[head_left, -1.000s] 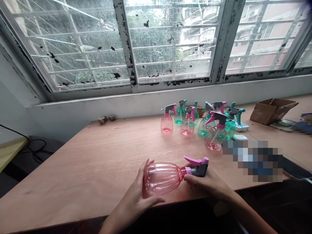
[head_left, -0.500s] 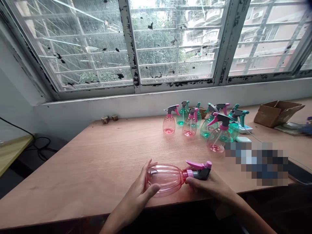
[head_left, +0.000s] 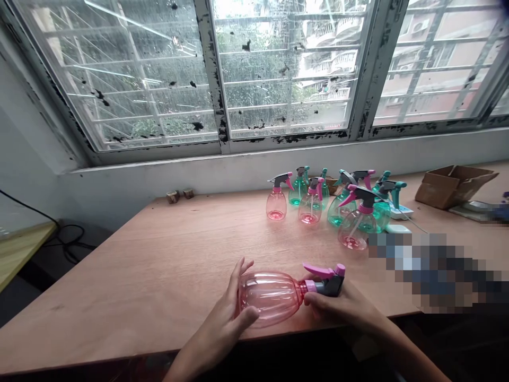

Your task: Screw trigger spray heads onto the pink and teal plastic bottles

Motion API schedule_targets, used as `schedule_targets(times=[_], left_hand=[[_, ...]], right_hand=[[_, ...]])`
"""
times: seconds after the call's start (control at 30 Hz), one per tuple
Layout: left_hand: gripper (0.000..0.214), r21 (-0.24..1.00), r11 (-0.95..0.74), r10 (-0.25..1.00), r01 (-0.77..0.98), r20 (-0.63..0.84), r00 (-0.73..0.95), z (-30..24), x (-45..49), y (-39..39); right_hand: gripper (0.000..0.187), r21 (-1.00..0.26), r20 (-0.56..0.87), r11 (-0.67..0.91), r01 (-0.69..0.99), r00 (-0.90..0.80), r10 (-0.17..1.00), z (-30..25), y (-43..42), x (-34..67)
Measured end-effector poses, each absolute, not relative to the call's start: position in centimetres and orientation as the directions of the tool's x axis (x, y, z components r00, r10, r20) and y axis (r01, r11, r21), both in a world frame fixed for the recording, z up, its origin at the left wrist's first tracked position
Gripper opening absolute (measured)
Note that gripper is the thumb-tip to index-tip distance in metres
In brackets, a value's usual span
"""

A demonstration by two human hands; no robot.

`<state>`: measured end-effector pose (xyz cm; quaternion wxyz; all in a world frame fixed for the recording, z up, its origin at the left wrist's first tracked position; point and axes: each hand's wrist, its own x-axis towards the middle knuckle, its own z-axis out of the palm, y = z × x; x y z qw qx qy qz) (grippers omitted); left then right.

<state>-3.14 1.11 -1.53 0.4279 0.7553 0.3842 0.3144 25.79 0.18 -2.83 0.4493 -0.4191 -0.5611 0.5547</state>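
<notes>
A clear pink spray bottle (head_left: pixel 270 297) with a black and pink spray head lies sideways in my hands above the table's front edge, its head pointing right. My left hand (head_left: pixel 228 313) cups the base end, thumb on the near side and fingers on the far side. My right hand (head_left: pixel 338 302) grips the neck by the spray head, with the thumb in front; its other fingers are mostly hidden. The pink trigger (head_left: pixel 318 270) faces away from me.
Several pink (head_left: pixel 276 204) and green spray bottles (head_left: pixel 337 209) stand at the back right of the wooden table (head_left: pixel 159 276). Beyond them is an open cardboard box (head_left: pixel 449 185). Two small blocks (head_left: pixel 173 197) sit at the back left. A blurred patch (head_left: pixel 437 270) covers the right side.
My left fingers have spread slightly from the bottle's far side. The bottle has turned a little about its length; my right hand keeps its hold.
</notes>
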Motion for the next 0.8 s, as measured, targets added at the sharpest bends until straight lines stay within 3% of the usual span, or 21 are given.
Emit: schedule_targets(times=[0.1,0.33,0.4,0.57,0.67,0.8], left_hand=[[0.088,0.883,-0.312,0.854,0.351,0.098,0.511,-1.1,-3.1,1.0],[0.123,0.821,-0.371,0.844,0.435,0.103,0.526,-1.0,-2.5,0.7],[0.121,0.842,-0.356,0.843,0.405,0.103,0.528,-1.0,-2.7,0.8],[0.089,0.888,-0.313,0.849,0.336,0.103,0.519,-0.9,-3.2,0.9],[0.096,0.871,-0.313,0.858,0.379,0.088,0.507,-0.8,-2.8,0.8],[0.111,0.841,-0.346,0.858,0.415,0.105,0.503,-0.9,-2.3,0.8]], right_hand=[[0.041,-0.999,0.050,0.050,-0.007,-0.243,0.969,-2.9,0.3,25.9],[0.042,-0.999,0.046,0.050,0.012,-0.239,0.970,-2.3,0.6,25.7],[0.044,-0.999,0.037,0.045,0.026,-0.240,0.970,-2.4,0.5,25.8],[0.050,-0.989,0.069,0.101,0.108,-0.268,0.961,-2.7,0.2,26.1],[0.039,-0.989,0.062,0.097,0.115,-0.279,0.958,-2.3,0.3,26.0],[0.045,-0.996,0.008,0.033,0.086,-0.275,0.961,-1.8,0.4,25.7]])
